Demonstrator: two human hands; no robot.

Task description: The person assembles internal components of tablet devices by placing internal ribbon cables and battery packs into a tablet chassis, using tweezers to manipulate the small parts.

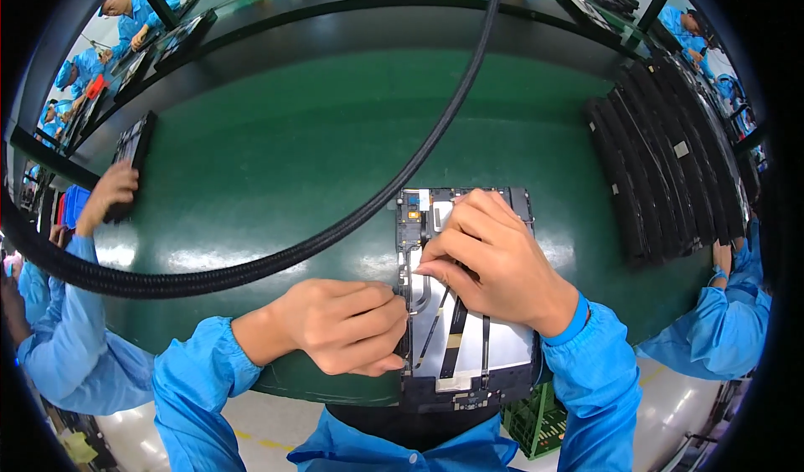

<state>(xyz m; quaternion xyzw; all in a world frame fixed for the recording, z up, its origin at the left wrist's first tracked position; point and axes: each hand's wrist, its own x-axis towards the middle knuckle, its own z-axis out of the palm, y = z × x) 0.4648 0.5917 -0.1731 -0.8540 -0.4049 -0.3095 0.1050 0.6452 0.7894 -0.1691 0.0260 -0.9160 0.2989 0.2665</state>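
Observation:
An opened tablet (507,342) lies at the near edge of the green workbench, its silver battery area, black flex cables and small circuit parts exposed. My right hand (502,263) is over its upper half, thumb and forefinger pinched together near the left edge by a thin grey cable (424,294). What sits in that pinch is too small to name. Against the tablet's left edge, my left hand (347,328) has its fingers curled in, the tips close to the same cable. Whether they hold anything is hidden.
A thick black hose (335,233) arcs across the bench (276,137). Stacked black trays (670,162) stand at the right. On the left, a co-worker's hand (113,191) reaches toward another device (132,158). A green crate (536,422) is below the near edge.

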